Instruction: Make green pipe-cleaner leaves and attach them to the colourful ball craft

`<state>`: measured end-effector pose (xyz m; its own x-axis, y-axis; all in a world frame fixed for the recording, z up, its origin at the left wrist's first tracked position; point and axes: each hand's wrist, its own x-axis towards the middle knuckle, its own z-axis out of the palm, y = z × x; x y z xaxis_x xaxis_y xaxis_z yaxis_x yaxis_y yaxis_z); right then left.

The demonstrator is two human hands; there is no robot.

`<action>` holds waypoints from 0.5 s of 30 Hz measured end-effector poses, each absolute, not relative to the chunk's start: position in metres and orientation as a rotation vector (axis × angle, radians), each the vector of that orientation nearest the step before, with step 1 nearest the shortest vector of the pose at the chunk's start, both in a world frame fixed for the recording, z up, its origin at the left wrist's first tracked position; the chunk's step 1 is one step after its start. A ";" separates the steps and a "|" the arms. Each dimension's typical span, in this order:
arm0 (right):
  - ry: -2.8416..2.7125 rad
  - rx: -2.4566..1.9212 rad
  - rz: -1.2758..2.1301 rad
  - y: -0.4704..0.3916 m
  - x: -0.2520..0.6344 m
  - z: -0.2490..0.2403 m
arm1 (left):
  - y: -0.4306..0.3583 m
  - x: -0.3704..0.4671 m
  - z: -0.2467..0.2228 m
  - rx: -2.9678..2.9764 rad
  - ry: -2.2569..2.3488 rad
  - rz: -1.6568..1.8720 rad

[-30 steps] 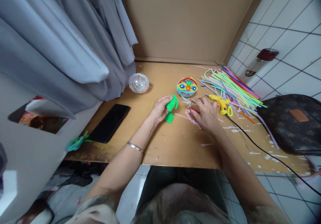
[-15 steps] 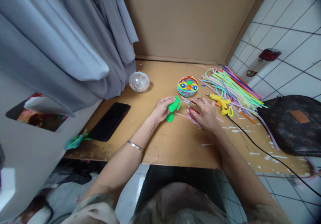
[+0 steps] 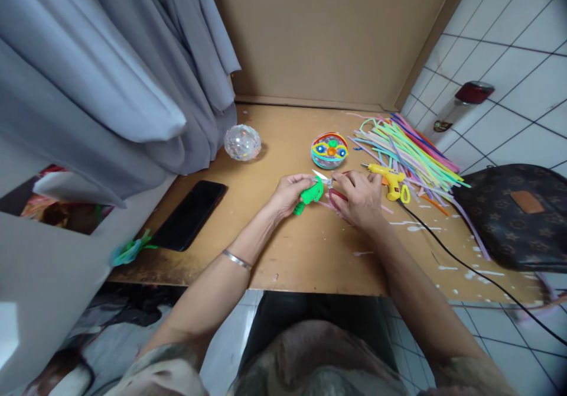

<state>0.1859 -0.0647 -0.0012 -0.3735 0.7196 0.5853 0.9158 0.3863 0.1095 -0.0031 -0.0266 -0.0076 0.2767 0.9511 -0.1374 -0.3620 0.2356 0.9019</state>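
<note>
Holding a green pipe-cleaner piece (image 3: 309,195) in the left hand (image 3: 290,193), fingers curled around it, the person has it just above the bench (image 3: 283,248) near the middle. The right hand (image 3: 359,198) sits at 3 o'clock from it, fingers pinched on small scissors (image 3: 322,177) whose blades point toward the green piece, almost touching. There's a pink pipe cleaner (image 3: 339,198) lying under that hand too. At 12 o'clock from the hands is a colourful round dish (image 3: 329,150), and at 2 o'clock a yellow glue gun (image 3: 390,180) beside a big pile of pastel pipe cleaners (image 3: 405,151). Way over at 9 o'clock lies a black phone (image 3: 190,214), with a clear glitter ball (image 3: 242,142) further back. A brown bag (image 3: 516,216) sits at the right edge.
</note>
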 end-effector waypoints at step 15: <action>-2.179 -1.219 -0.871 -0.065 0.187 -0.003 | -0.028 -0.004 -0.007 0.878 0.792 1.021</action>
<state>0.1866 -0.0646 -0.0031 -0.4799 0.5566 0.6781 0.8706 0.3973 0.2901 -0.0037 -0.0282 -0.0068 0.3218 0.9360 -0.1426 -0.3712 0.2633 0.8904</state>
